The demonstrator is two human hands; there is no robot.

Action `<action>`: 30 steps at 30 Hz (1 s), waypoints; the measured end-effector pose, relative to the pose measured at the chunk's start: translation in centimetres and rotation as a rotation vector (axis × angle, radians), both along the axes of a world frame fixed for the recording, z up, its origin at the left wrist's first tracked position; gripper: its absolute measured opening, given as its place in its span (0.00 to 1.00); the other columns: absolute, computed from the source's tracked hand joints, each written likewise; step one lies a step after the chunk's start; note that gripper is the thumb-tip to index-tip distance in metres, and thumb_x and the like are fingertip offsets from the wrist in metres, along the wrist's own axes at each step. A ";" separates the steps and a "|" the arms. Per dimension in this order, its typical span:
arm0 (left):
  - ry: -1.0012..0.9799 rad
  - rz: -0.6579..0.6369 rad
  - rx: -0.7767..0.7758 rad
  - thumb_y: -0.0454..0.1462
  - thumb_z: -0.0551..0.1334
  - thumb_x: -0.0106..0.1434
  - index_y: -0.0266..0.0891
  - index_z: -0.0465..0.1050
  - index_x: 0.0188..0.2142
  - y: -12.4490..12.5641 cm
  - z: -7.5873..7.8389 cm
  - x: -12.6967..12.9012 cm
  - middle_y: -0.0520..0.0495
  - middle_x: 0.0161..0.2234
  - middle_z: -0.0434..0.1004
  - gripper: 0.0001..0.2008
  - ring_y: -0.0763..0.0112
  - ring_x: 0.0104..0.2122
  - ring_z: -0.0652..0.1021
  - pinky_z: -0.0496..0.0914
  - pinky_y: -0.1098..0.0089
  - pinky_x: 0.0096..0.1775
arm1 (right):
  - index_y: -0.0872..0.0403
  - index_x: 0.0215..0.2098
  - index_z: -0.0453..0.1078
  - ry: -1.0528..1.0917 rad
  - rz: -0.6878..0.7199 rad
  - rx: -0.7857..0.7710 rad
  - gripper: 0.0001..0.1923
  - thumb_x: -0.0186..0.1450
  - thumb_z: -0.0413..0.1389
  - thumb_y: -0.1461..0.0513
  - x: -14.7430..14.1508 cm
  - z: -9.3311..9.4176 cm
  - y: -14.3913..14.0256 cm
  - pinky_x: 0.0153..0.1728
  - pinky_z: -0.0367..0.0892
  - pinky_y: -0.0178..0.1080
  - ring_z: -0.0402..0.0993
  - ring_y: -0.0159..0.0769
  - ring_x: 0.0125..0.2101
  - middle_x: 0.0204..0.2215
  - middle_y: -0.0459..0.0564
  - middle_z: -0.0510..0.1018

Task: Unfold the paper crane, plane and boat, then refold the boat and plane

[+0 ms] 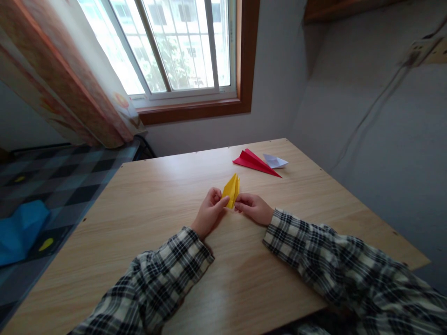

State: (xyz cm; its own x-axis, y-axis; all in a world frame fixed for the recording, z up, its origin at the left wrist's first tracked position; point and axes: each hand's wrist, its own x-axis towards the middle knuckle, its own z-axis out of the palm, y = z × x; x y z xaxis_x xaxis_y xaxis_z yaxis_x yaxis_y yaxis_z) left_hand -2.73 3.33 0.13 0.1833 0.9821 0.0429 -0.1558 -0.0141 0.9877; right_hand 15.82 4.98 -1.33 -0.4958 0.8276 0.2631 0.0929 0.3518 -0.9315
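Note:
A piece of folded yellow paper [230,190] is held upright over the middle of the table, its pointed end up and its layers slightly parted on the right side. My left hand [210,209] pinches its lower left part, thumb across the front. My right hand [254,207] is closed at the lower right edge, fingertips pressed together against the paper. Beyond the hands lie a red paper plane [255,163], its nose toward the right, and a small white paper boat [275,161] right behind it.
The wooden table [146,204] reaches toward a wall with a barred window [181,46]. At left, a checked cloth surface [87,172] bears a blue folded paper [24,228]. A curtain [77,83] hangs above it. A cable runs down the right wall from a socket [419,52].

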 end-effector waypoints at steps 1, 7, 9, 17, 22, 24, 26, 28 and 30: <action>0.029 -0.003 0.024 0.44 0.69 0.57 0.42 0.60 0.34 0.1 0.0 0.0 0.58 0.27 0.67 0.18 0.77 0.26 0.69 0.63 0.75 0.30 | 0.54 0.34 0.74 0.006 -0.003 -0.005 0.10 0.66 0.56 0.55 0.0 -0.1 0.0 0.34 0.69 0.38 0.72 0.34 0.30 0.29 0.46 0.77; 0.271 -0.048 0.136 0.46 0.64 0.62 0.40 0.65 0.36 0.0 0.2 0.1 0.52 0.31 0.72 0.13 0.71 0.32 0.72 0.66 0.71 0.35 | 0.54 0.40 0.73 0.062 -0.057 -0.047 0.11 0.65 0.57 0.56 -0.2 -0.8 0.4 0.33 0.69 0.38 0.72 0.35 0.30 0.31 0.48 0.77; 0.307 -0.081 0.137 0.47 0.64 0.62 0.41 0.65 0.37 -0.2 0.2 0.2 0.52 0.32 0.73 0.15 0.70 0.32 0.73 0.67 0.70 0.34 | 0.55 0.41 0.74 0.061 -0.069 -0.033 0.11 0.65 0.57 0.56 -0.1 -0.9 0.4 0.34 0.70 0.39 0.72 0.35 0.31 0.32 0.48 0.78; 0.394 -0.040 0.161 0.48 0.65 0.60 0.40 0.65 0.35 -0.4 0.2 0.1 0.54 0.29 0.70 0.16 0.71 0.30 0.70 0.65 0.71 0.33 | 0.55 0.39 0.74 0.059 -0.061 -0.013 0.09 0.63 0.57 0.59 -0.1 -0.7 0.3 0.36 0.69 0.39 0.73 0.36 0.32 0.32 0.48 0.78; 0.384 -0.012 0.189 0.45 0.61 0.64 0.38 0.70 0.37 0.0 0.1 0.0 0.49 0.35 0.74 0.11 0.66 0.36 0.73 0.68 0.67 0.41 | 0.54 0.35 0.71 0.133 -0.063 -0.089 0.06 0.63 0.57 0.59 -0.1 -0.6 0.5 0.33 0.66 0.37 0.70 0.33 0.29 0.28 0.45 0.74; 0.377 -0.017 0.199 0.44 0.60 0.64 0.38 0.71 0.40 0.0 -0.1 0.0 0.48 0.37 0.76 0.11 0.65 0.38 0.74 0.69 0.65 0.43 | 0.54 0.36 0.70 0.173 -0.078 -0.126 0.07 0.62 0.58 0.59 -0.2 -0.9 0.7 0.35 0.67 0.37 0.70 0.33 0.30 0.30 0.45 0.74; 0.366 -0.032 0.206 0.43 0.61 0.64 0.38 0.71 0.41 0.0 -0.2 0.0 0.47 0.39 0.77 0.12 0.64 0.40 0.75 0.70 0.64 0.45 | 0.53 0.41 0.68 0.214 -0.089 -0.177 0.12 0.61 0.59 0.57 -0.3 -1.2 0.9 0.36 0.68 0.38 0.71 0.34 0.32 0.32 0.45 0.74; 0.349 -0.040 0.211 0.43 0.61 0.64 0.37 0.72 0.43 0.0 -0.2 0.0 0.46 0.41 0.78 0.12 0.63 0.41 0.76 0.70 0.64 0.46 | 0.53 0.46 0.67 0.222 -0.094 -0.217 0.17 0.62 0.59 0.55 -0.3 -1.5 1.0 0.36 0.69 0.39 0.72 0.35 0.33 0.35 0.46 0.74; 0.332 -0.038 0.213 0.43 0.62 0.64 0.37 0.72 0.43 0.0 -0.2 0.0 0.45 0.41 0.78 0.13 0.63 0.42 0.77 0.71 0.63 0.46 | 0.53 0.51 0.67 0.178 -0.112 -0.193 0.20 0.63 0.58 0.53 -0.3 -1.5 1.2 0.37 0.70 0.40 0.72 0.36 0.35 0.37 0.49 0.75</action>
